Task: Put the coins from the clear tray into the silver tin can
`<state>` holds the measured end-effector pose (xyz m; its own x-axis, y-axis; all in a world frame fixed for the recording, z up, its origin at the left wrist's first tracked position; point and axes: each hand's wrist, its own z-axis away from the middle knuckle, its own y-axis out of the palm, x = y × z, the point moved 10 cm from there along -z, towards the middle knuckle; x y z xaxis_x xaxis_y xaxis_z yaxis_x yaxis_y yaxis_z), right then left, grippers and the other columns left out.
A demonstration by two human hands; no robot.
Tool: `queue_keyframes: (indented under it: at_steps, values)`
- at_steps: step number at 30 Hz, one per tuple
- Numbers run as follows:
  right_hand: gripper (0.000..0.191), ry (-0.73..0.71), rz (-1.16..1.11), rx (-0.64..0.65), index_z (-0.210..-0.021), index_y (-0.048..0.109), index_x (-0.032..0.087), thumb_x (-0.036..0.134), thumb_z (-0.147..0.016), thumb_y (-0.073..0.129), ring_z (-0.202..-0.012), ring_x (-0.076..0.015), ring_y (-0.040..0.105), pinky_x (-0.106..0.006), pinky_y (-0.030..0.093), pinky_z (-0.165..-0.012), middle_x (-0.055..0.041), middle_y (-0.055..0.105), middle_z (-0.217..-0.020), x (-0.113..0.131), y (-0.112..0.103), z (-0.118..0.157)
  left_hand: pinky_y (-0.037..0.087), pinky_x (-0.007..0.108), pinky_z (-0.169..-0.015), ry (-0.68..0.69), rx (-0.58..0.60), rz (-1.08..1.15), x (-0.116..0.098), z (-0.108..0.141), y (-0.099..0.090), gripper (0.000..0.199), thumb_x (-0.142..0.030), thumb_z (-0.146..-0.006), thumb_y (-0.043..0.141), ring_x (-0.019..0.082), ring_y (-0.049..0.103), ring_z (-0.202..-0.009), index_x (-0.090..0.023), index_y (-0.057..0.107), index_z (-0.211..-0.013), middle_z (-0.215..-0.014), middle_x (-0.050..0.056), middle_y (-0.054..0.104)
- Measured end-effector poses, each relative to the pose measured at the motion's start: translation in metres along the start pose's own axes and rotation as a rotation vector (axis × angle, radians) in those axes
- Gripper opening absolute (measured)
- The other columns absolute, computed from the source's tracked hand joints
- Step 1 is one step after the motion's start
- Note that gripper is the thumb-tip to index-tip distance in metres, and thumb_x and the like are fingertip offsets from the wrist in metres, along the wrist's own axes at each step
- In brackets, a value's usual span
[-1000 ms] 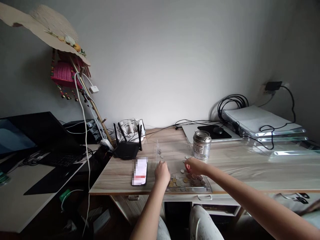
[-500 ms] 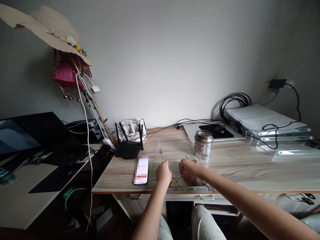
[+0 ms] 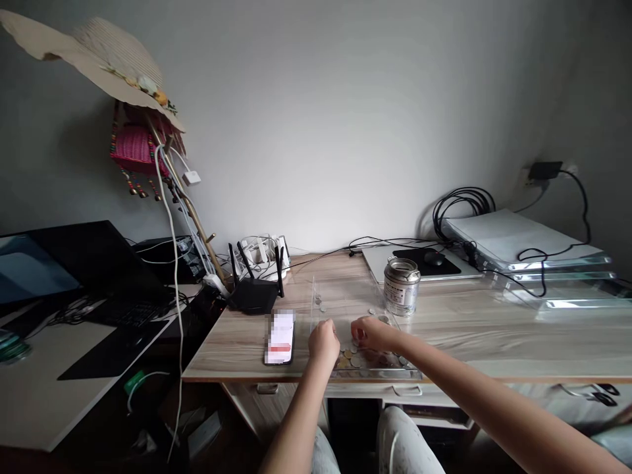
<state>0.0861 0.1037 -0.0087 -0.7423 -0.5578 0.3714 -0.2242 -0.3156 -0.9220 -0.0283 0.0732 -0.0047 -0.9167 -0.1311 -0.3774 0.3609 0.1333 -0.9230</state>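
A clear plastic tray [image 3: 376, 373] lies at the front of the wooden desk, with loose silver and gold-coloured coins [image 3: 355, 361] in it. My left hand [image 3: 324, 339] is closed in a fist over the tray's left side; whatever its fingers hold is hidden. Over the middle of the tray, my right hand [image 3: 374, 333] has its fingers pinched together just above the coins. I cannot make out what is between them. Just behind the tray's right side stands a silver metal tin [image 3: 401, 289] with a label. A few coins lie apart near the tray's far left corner.
A lit phone [image 3: 280, 339] lies left of the tray, with a black router [image 3: 254, 295] behind it. Further back are a silver laptop [image 3: 375, 258], a black mouse [image 3: 434, 258] and cables. Clear stacked trays [image 3: 553, 263] stand at the right. A white cord hangs at the left.
My right hand has shifted very slightly left above the coins. My left hand stays closed in nearly the same place. The view has tilted a little.
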Motion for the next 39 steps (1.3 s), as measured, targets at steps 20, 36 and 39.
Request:
queue_keyframes:
  at_steps: [20,36,39]
  values:
    - [0.028,-0.081,-0.016,0.025,-0.095,0.065,0.02,0.017,-0.068,0.058,-0.066,-0.0124,0.056,-0.02,0.035,-0.057,-0.0009,0.066,-0.077,0.03,0.002,0.008,0.04,0.024,-0.07,0.056,-0.036,0.109,-0.007,0.001,-0.006,0.018,-0.012,-0.081,0.048,0.017,0.06,-0.086,-0.017,0.064,-0.087,-0.091,0.007,0.067]
    - [0.019,0.265,0.135,-0.548,-0.083,0.072,0.018,0.027,-0.074,0.058,-0.076,-0.0166,0.062,-0.022,0.042,-0.062,-0.0051,0.072,-0.082,-0.089,-0.209,0.028,0.039,0.021,-0.072,0.157,-0.08,0.227,-0.015,0.001,-0.01,0.015,-0.009,-0.079,0.051,0.012,0.056,-0.079,-0.017,0.062,-0.075,-0.087,0.003,0.061]
    - [0.018,0.374,0.266,-0.407,-0.081,0.073,0.02,0.026,-0.07,0.059,-0.078,-0.0179,0.062,-0.023,0.04,-0.058,-0.0049,0.072,-0.086,-0.114,-0.215,0.025,0.038,0.021,-0.072,0.146,-0.074,0.215,-0.014,0.001,-0.008,0.014,-0.009,-0.079,0.052,0.012,0.056,-0.081,-0.018,0.061,-0.074,-0.087,0.003,0.062]
